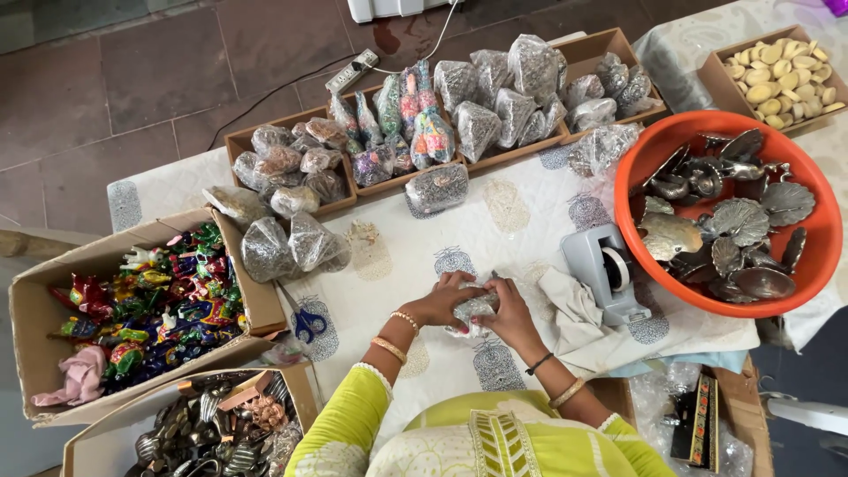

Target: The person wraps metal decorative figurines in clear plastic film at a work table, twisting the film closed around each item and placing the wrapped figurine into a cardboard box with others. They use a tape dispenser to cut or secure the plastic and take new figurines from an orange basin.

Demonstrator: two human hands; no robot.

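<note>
A person in yellow-green sleeves is pressing a small clear packet between both hands over the printed tablecloth.

The left hand is curling round the packet's near side while the right hand is clamping it from the other, fingers closed on it, seemingly folding the wrap tight. The packet is sitting at the table's front edge, just beside a white cloth. A grey tape dispenser is standing within the right hand's reach, probably for sealing. Blue scissors are lying to the left. Further out, filled packets are piling up by cardboard boxes, and an orange tub is holding silver ornaments.
</note>
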